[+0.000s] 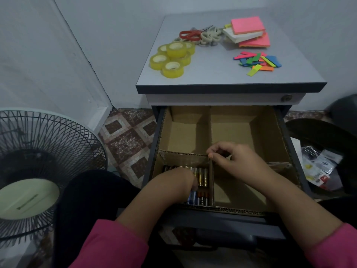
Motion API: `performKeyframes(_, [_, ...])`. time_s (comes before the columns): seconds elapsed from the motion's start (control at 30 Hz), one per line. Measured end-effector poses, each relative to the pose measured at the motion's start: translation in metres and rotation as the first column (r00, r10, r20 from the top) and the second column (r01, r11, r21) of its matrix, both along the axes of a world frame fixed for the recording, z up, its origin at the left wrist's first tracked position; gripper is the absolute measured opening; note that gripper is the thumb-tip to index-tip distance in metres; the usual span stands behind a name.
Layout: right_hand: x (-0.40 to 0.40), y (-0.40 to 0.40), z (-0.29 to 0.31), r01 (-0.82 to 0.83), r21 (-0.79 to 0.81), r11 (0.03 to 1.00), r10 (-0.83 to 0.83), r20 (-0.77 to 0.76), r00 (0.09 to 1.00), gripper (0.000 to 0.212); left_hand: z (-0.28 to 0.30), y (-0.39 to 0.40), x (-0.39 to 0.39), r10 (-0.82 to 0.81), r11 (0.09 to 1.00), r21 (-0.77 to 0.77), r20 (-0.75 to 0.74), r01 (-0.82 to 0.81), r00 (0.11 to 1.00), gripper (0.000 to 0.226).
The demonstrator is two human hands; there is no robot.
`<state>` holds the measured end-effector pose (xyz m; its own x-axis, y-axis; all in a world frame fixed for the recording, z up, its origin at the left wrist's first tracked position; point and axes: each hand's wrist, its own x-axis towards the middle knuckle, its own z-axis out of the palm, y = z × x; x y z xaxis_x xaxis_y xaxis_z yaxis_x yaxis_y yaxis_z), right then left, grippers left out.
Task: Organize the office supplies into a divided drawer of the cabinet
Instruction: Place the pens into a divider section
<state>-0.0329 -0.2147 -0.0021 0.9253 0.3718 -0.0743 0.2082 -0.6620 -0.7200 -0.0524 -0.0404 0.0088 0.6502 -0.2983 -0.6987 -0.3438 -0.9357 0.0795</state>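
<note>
Batteries, cylindrical, gold and blue-and-silver (201, 182), lie side by side in the near-left compartment of the brown cardboard divider insert (270, 132) that lines the open dark-grey drawer (222, 219). Left hand (173, 182) is down in that compartment on top of the batteries, fingers turned under and hidden; cannot tell whether it grips one or only presses them flat. Right hand (229, 157) sits at the crossing of the partitions, thumb and forefinger closed in a pinch on the top edge of the corrugated wall. Judged step: settling the batteries into rows while the flimsy wall is kept from bowing. To do it well, hold the partition upright, nudge the cells parallel and tight to one side, and avoid leaning on the cardboard. The other three compartments look empty. On the pale grey cabinet top (222, 74), well apart from the hands: rolls of yellow clear tape (172, 59), red-handled scissors (190, 34), a coil of off-white cord (209, 36), pink sticky-note pads (249, 31), strewn multicoloured page flags (257, 61). Most sorting looks undone. Black floor fan (38, 165) at left.
</note>
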Motion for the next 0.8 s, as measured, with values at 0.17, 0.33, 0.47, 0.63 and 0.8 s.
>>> performKeyframes(0.17, [-0.001, 0.000, 0.002, -0.004, -0.006, 1.000, 0.004, -0.008, 1.000, 0.013, -0.003, 0.002, 0.000, 0.052, 0.995, -0.083, 0.003, -0.051, 0.999, 0.038])
performKeyframes(0.33, [-0.002, 0.000, 0.003, -0.020, -0.034, 0.999, 0.020, 0.016, 1.000, 0.012, 0.001, 0.011, 0.000, 0.266, 0.912, -0.362, 0.166, -0.192, 0.949, 0.023])
performKeyframes(0.47, [-0.003, 0.001, 0.001, 0.030, -0.005, 1.000, -0.029, 0.117, 0.993, 0.013, 0.009, 0.017, 0.007, 0.467, 0.753, -0.559, 0.084, -0.346, 0.880, 0.020])
performKeyframes(0.63, [-0.004, 0.007, 0.016, 0.123, 0.025, 0.992, -0.125, 0.240, 0.963, 0.016, 0.021, 0.028, 0.009, 0.629, 0.462, -0.826, 0.049, -0.322, 0.776, 0.024])
performKeyframes(0.8, [0.010, 0.023, 0.039, 0.189, 0.067, 0.980, -0.200, 0.405, 0.892, 0.018, 0.043, 0.033, 0.026, 0.804, 0.307, -0.934, 0.153, -0.181, 0.575, 0.015])
